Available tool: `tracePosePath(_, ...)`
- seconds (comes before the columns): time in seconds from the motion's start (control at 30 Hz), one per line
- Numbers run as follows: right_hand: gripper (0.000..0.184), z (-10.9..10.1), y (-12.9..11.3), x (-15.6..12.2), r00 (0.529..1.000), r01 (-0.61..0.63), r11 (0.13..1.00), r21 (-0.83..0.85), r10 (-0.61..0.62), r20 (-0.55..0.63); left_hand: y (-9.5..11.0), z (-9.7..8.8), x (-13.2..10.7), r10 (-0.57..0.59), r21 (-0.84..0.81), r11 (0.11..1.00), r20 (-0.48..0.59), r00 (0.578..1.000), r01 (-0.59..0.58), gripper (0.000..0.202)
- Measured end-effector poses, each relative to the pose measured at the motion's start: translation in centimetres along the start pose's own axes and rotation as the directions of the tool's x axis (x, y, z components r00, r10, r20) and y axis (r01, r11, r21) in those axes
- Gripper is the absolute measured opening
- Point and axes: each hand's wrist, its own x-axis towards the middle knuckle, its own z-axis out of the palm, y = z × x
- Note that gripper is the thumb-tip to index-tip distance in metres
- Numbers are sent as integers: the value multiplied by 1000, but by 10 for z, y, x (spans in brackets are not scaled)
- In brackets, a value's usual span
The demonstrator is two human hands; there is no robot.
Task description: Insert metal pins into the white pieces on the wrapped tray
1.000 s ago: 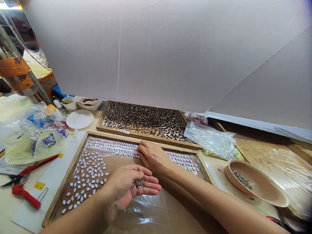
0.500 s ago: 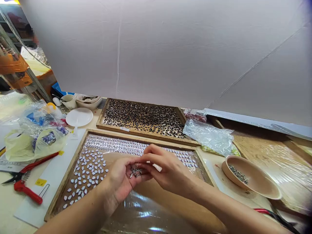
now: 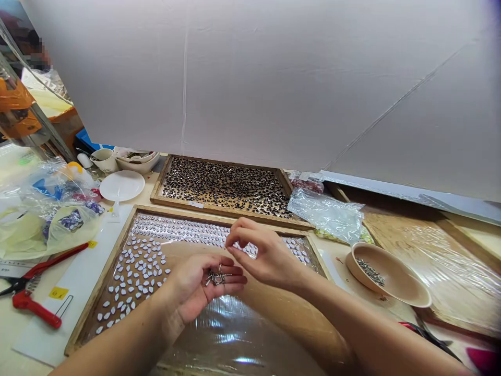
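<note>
My left hand is turned palm up, fingers slightly curled, over the near wooden-framed tray. A small heap of thin silvery metal pins rests in its palm. Above and to the right, my right hand pinches thumb and forefinger together. Whatever those fingertips hold is too small to make out. Beneath both hands lies the film-covered tray. Small white leaf-shaped pieces lie on its left side, and rows of small pale pieces run along its far side.
A second tray of small dark pieces stands behind. At right is a tan bowl with more metal pins, beside a clear plastic bag. Red-handled pliers, plastic bags and a white plate are at left.
My right hand has lifted away from my left palm, up and slightly right, its fingertips pinched. My left fingers have opened out more under the pins. The whole view has shifted slightly.
</note>
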Motion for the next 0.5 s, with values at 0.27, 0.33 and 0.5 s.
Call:
tracePosePath(0.27, 12, 21, 37, 9, 991, 43, 906, -422, 14, 130, -1, 4, -3, -23, 105, 994, -59, 998, 29, 16)
tracePosePath(0.33, 13, 27, 39, 11, 986, 74, 861, -503, 13, 166, -1, 4, -3, -25, 107, 994, -59, 998, 31, 15)
tracePosePath(0.5, 14, 33, 41, 12, 979, 104, 816, -569, 17, 203, -2, 2, -2, -20, 106, 994, -37, 999, 24, 13)
